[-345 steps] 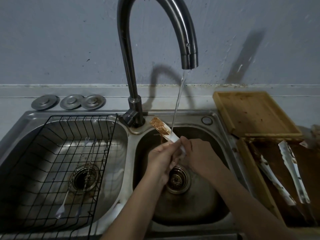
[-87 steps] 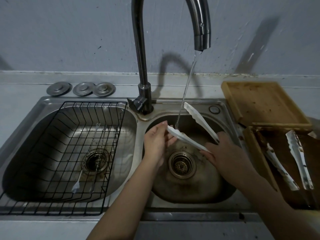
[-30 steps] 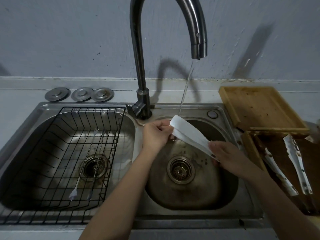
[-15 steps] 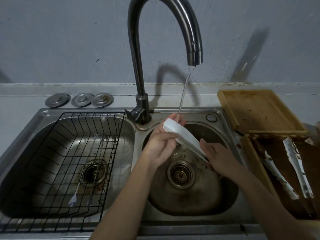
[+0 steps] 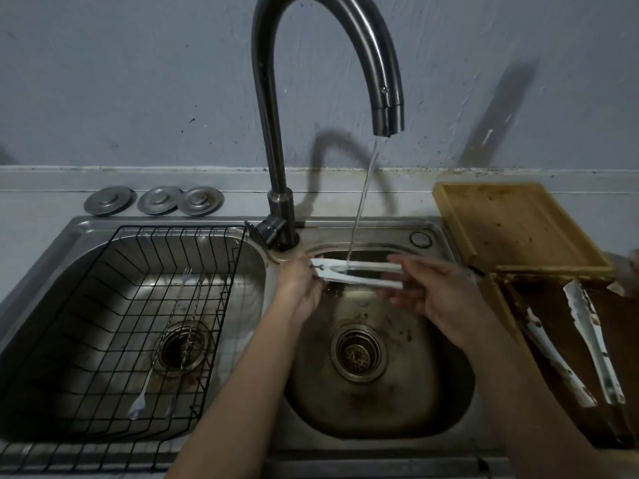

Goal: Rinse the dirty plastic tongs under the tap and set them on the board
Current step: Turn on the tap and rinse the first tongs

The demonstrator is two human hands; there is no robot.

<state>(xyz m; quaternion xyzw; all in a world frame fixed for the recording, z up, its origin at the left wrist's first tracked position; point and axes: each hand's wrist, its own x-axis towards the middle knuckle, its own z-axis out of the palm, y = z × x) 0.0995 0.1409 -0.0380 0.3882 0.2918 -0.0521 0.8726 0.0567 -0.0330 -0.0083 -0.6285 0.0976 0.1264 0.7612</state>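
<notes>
White plastic tongs [image 5: 356, 271] lie level across the right sink basin, under the thin stream from the tap [image 5: 387, 112]. My left hand [image 5: 301, 285] grips their left end and my right hand [image 5: 439, 299] holds their right end. The water strikes the tongs near the middle. A light wooden board [image 5: 518, 229] lies on the counter at the right of the sink, bare apart from brown specks. Below it, a darker tray [image 5: 501, 299] holds another soiled pair of white tongs [image 5: 587, 344].
The left basin holds a black wire rack [image 5: 114, 326] with long thin utensils [image 5: 162, 347] lying in it. Three metal drain caps [image 5: 155, 200] sit on the ledge behind. The right basin's drain [image 5: 358, 350] lies below my hands.
The tongs have swung from a slant to level under the stream. My right hand has moved up and right along them; my left hand stays at their left end.
</notes>
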